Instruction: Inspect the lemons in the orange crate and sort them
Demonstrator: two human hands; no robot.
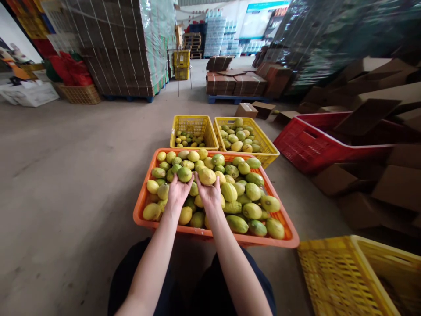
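Observation:
A wide orange crate (144, 206) in front of me is heaped with green and yellow papayas (252, 211). Over its middle, my left hand (178, 191) holds a small green papaya (184, 174), palm up with the fingers curved round its underside. Close beside it, my right hand (209, 195) cradles a yellow papaya (207, 176) between thumb and fingers. The two hands are nearly touching. More fruit lies beneath and around them, partly hidden by my wrists.
Behind the orange crate stand a yellow crate (172, 137) with small fruit and another yellow crate (268, 149) with larger fruit. At right are a red crate (296, 147), cardboard boxes (399, 186) and a nearer yellow crate (329, 272). Wrapped pallet stacks (115, 48) rise farther back.

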